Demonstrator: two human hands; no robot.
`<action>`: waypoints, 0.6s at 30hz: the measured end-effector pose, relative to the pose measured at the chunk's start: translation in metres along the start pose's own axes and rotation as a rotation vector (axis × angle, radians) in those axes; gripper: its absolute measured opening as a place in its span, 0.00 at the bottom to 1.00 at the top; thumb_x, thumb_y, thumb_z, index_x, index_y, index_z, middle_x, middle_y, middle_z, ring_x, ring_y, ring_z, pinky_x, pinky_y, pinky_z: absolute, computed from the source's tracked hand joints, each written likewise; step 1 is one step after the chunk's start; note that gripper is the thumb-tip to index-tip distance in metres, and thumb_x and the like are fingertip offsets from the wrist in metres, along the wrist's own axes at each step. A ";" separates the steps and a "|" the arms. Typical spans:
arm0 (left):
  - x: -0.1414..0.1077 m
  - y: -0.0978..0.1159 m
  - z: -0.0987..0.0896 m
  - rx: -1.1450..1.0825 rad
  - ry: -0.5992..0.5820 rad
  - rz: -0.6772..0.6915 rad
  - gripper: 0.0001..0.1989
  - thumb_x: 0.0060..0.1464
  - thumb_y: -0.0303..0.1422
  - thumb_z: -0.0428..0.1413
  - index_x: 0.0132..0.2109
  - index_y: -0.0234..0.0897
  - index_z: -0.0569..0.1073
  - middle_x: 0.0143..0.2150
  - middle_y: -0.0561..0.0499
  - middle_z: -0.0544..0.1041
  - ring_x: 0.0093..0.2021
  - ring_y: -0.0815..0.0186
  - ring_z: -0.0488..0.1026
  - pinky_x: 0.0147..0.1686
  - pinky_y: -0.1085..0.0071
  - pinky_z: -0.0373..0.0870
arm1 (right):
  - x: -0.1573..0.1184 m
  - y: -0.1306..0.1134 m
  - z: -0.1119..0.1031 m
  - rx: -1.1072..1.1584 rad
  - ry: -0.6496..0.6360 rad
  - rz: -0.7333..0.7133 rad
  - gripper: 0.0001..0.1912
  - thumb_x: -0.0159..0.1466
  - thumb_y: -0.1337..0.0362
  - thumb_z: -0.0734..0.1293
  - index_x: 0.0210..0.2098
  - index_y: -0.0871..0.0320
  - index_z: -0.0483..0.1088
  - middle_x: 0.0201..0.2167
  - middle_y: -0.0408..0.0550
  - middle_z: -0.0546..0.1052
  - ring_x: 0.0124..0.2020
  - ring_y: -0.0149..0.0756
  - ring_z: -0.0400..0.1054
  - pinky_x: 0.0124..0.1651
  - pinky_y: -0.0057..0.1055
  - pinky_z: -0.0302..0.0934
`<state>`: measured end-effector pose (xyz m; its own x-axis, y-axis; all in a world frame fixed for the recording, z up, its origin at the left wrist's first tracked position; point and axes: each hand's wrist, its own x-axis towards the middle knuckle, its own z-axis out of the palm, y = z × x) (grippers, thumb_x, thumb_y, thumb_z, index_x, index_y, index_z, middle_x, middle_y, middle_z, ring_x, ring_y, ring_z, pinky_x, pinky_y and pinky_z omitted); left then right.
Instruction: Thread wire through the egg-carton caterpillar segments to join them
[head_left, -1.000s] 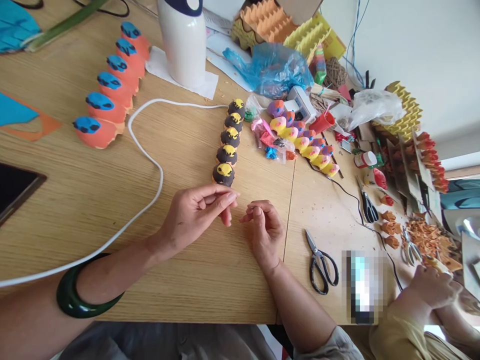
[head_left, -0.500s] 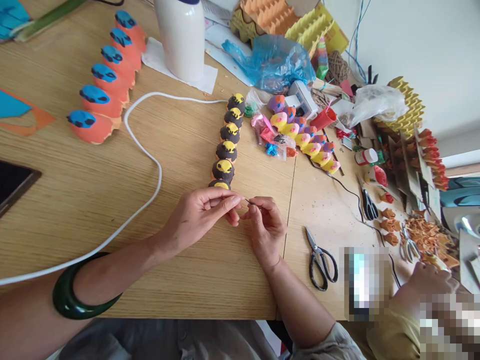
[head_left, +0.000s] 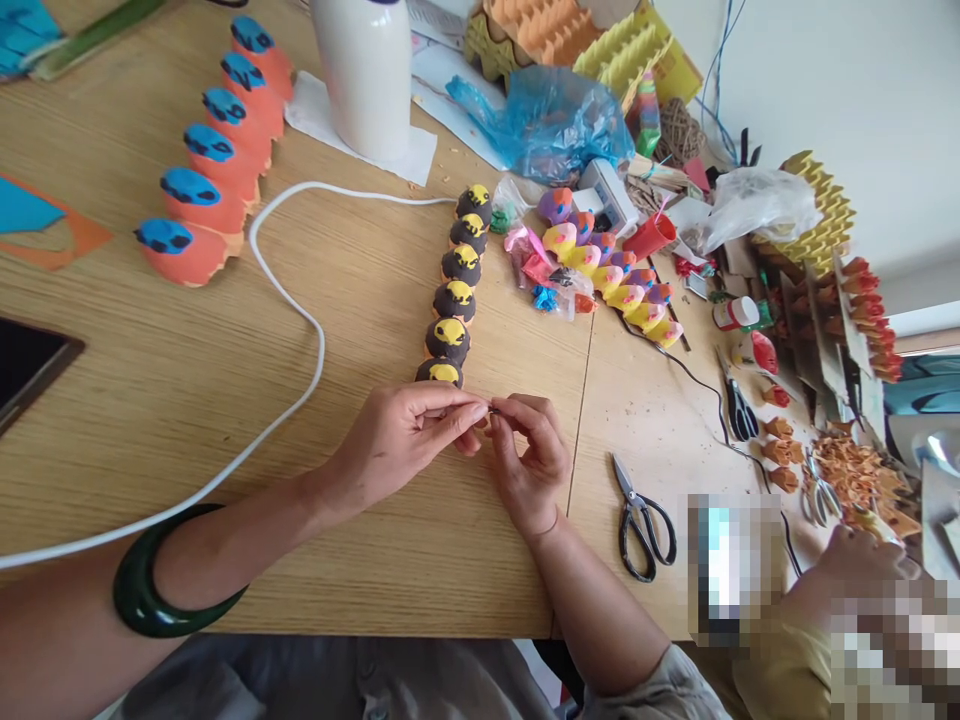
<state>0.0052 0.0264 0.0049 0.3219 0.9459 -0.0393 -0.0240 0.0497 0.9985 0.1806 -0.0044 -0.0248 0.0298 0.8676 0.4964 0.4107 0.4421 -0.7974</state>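
The light is bright, with soft shadows on the table (head_left: 360, 300), which looks paler toward the right. A small glare lies on the bracelet (head_left: 137, 595), lower left. Fine detail between the left hand (head_left: 397, 437) and right hand (head_left: 532, 460) blurs. Mosaic squares cover lower-right patches; edges look stretched.

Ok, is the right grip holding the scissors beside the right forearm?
No, those scissors lie on the table, apart from the right hand.

Smooth wd-grain tbl (head_left: 360, 290), glossy bangle (head_left: 137, 598)
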 end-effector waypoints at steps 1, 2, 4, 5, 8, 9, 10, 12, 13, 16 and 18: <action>0.000 -0.001 0.000 -0.004 -0.003 -0.001 0.11 0.66 0.38 0.62 0.40 0.36 0.84 0.33 0.52 0.85 0.31 0.69 0.82 0.34 0.78 0.80 | 0.001 -0.001 0.000 -0.020 0.000 -0.025 0.15 0.71 0.72 0.69 0.52 0.49 0.78 0.41 0.46 0.80 0.38 0.32 0.78 0.37 0.30 0.77; 0.000 -0.002 0.000 -0.010 -0.006 -0.001 0.10 0.65 0.38 0.62 0.41 0.36 0.84 0.33 0.52 0.85 0.30 0.69 0.82 0.34 0.78 0.80 | 0.002 -0.001 0.000 -0.035 0.000 -0.046 0.15 0.71 0.73 0.69 0.52 0.49 0.78 0.41 0.46 0.80 0.38 0.32 0.78 0.37 0.30 0.77; 0.000 -0.004 0.000 -0.027 -0.007 -0.003 0.09 0.63 0.37 0.64 0.42 0.36 0.84 0.33 0.53 0.84 0.29 0.69 0.82 0.33 0.78 0.79 | 0.003 -0.002 0.001 -0.048 -0.005 -0.076 0.16 0.71 0.73 0.69 0.53 0.49 0.79 0.42 0.46 0.81 0.38 0.32 0.78 0.37 0.30 0.77; 0.000 -0.004 -0.001 -0.035 -0.004 -0.006 0.09 0.63 0.37 0.64 0.43 0.36 0.84 0.32 0.53 0.84 0.29 0.70 0.81 0.32 0.78 0.79 | 0.002 -0.002 0.001 -0.047 -0.013 -0.079 0.16 0.71 0.73 0.69 0.53 0.49 0.79 0.42 0.46 0.81 0.38 0.32 0.78 0.37 0.29 0.77; 0.000 -0.003 -0.001 -0.026 0.009 -0.032 0.10 0.63 0.38 0.64 0.42 0.36 0.84 0.28 0.54 0.82 0.28 0.70 0.80 0.31 0.78 0.77 | 0.000 -0.002 0.001 -0.005 -0.049 -0.036 0.18 0.71 0.72 0.69 0.56 0.47 0.78 0.43 0.46 0.81 0.38 0.32 0.78 0.37 0.31 0.77; 0.000 -0.002 -0.001 -0.016 0.010 -0.042 0.10 0.63 0.39 0.64 0.41 0.35 0.84 0.28 0.54 0.82 0.27 0.70 0.80 0.31 0.78 0.76 | -0.001 -0.002 0.001 0.020 -0.053 -0.003 0.18 0.71 0.71 0.69 0.57 0.46 0.77 0.44 0.46 0.81 0.38 0.33 0.78 0.37 0.31 0.77; 0.000 -0.001 -0.001 -0.005 0.010 -0.048 0.11 0.63 0.40 0.64 0.41 0.35 0.83 0.27 0.54 0.81 0.27 0.69 0.79 0.30 0.78 0.75 | -0.002 -0.002 0.000 0.047 -0.054 0.030 0.19 0.71 0.70 0.69 0.57 0.45 0.77 0.44 0.46 0.80 0.39 0.34 0.78 0.37 0.32 0.77; 0.000 0.001 -0.002 0.013 -0.001 -0.050 0.13 0.64 0.41 0.63 0.40 0.36 0.83 0.26 0.54 0.81 0.27 0.69 0.78 0.30 0.77 0.74 | -0.003 -0.002 0.000 0.088 -0.047 0.072 0.18 0.71 0.70 0.69 0.57 0.44 0.77 0.44 0.46 0.80 0.40 0.35 0.78 0.38 0.34 0.77; 0.000 0.001 -0.002 0.022 -0.009 -0.044 0.13 0.64 0.42 0.63 0.40 0.36 0.83 0.25 0.54 0.80 0.27 0.68 0.78 0.29 0.76 0.74 | -0.003 -0.002 0.000 0.095 -0.042 0.075 0.18 0.71 0.69 0.69 0.56 0.44 0.78 0.44 0.46 0.80 0.41 0.35 0.78 0.38 0.34 0.77; 0.000 0.002 -0.002 0.061 -0.035 -0.039 0.15 0.66 0.43 0.60 0.37 0.36 0.83 0.24 0.53 0.80 0.26 0.68 0.77 0.28 0.76 0.72 | -0.001 -0.003 -0.001 0.087 -0.030 0.054 0.14 0.71 0.69 0.70 0.52 0.45 0.80 0.42 0.46 0.81 0.41 0.35 0.78 0.39 0.34 0.77; 0.000 0.002 -0.002 0.057 -0.052 -0.057 0.17 0.67 0.44 0.59 0.36 0.36 0.82 0.25 0.53 0.80 0.26 0.68 0.77 0.29 0.76 0.72 | 0.000 -0.004 -0.001 0.082 -0.022 0.047 0.14 0.71 0.69 0.70 0.51 0.46 0.81 0.41 0.46 0.81 0.40 0.35 0.78 0.39 0.34 0.76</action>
<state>0.0029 0.0272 0.0065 0.3700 0.9240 -0.0960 0.0495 0.0835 0.9953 0.1803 -0.0062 -0.0212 0.0271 0.8921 0.4511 0.3329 0.4175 -0.8455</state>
